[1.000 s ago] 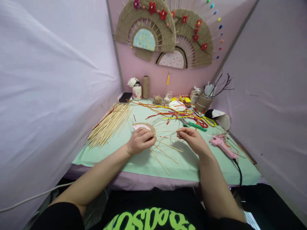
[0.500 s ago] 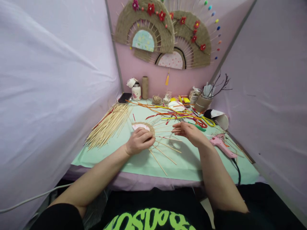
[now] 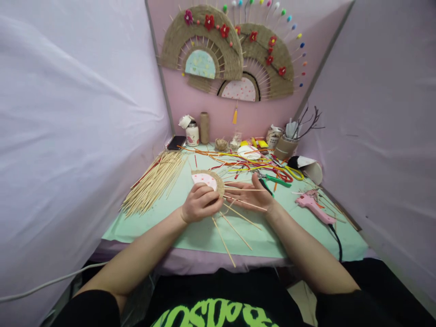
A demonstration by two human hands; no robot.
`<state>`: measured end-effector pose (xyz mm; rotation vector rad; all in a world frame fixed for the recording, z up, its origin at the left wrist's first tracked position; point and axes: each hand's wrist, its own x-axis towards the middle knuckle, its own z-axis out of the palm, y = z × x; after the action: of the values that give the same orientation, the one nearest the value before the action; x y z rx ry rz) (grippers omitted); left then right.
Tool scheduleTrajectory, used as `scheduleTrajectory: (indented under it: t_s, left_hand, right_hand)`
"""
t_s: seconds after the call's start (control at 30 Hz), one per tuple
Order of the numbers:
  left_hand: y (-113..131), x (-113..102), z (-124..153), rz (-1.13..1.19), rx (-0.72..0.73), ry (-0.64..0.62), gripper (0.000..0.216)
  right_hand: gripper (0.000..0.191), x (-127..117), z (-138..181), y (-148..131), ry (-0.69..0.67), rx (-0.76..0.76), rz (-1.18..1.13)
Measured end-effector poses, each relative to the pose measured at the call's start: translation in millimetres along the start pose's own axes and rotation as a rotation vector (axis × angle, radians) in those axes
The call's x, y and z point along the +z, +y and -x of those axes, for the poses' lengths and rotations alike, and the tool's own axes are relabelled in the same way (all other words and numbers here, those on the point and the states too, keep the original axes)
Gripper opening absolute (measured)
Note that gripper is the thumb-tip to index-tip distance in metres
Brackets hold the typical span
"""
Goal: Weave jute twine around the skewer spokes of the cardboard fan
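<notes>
My left hand (image 3: 203, 203) is closed around the lower edge of a small half-round fan (image 3: 208, 180). The fan has a pink-dotted white centre and a band of wound twine along its curved rim. Several thin bamboo sticks (image 3: 237, 227) fan out from that rim to the right and toward me. Palm up and fingers stretched, my right hand (image 3: 248, 195) lies open under the right-hand sticks, which cross over its palm. A loose strand of twine (image 3: 230, 207) hangs across the lower sticks. Green-handled pliers (image 3: 277, 180) lie just beyond my right hand.
A pile of bamboo sticks (image 3: 155, 184) lies at left. Coloured pipe cleaners (image 3: 235, 160) spread across the back. At right are a pink glue gun (image 3: 315, 208) with a black cable and a tube holding twigs (image 3: 286, 147). Two finished fans (image 3: 204, 43) hang on the back wall.
My right hand has turned palm up and moved left beneath the sticks. My left hand and the fan have shifted slightly right. The pliers are now more exposed.
</notes>
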<state>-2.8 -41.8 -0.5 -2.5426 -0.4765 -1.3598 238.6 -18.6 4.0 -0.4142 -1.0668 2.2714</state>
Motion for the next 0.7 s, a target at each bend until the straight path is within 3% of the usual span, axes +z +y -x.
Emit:
scheduleTrajectory:
  t_s: [0.2, 0.33, 0.4, 0.47, 0.57, 0.63, 0.7]
  left_hand:
    - [3.3, 10.5, -9.2, 0.099, -0.096, -0.138, 0.019]
    - [4.3, 12.8, -9.1, -0.13, 0.008, -0.03, 0.033]
    - [5.4, 12.9, -6.7, -0.146, -0.088, 0.054, 0.036]
    - [6.7, 13.0, -5.5, -0.031, -0.317, 0.155, 0.03]
    - [7.6, 14.6, -12.5, 0.427, -0.873, 0.243, 0.018]
    - [7.5, 16.8, -24.6, 0.909, -1.253, 0.169, 0.029]
    - [7.1, 19.8, -39.6, 1.384, -1.468, 0.05, 0.048]
  right_hand:
    - [0.052, 2.0, -8.6, 9.6, -0.018, -0.092, -0.053]
    - [0.037, 1.4, -8.1, 3.0, 0.047, -0.183, -0.079]
    - [0.032, -0.1, -6.4, -3.2, 0.087, -0.236, -0.097]
    - [0.028, -1.9, -3.8, -9.3, 0.134, -0.29, -0.111]
    - [0.026, -3.4, 0.2, -15.3, 0.183, -0.354, -0.116]
    - [0.026, -3.0, 1.5, -16.6, 0.188, -0.368, -0.101]
    - [0.028, -1.9, 1.4, -16.3, 0.185, -0.369, -0.067]
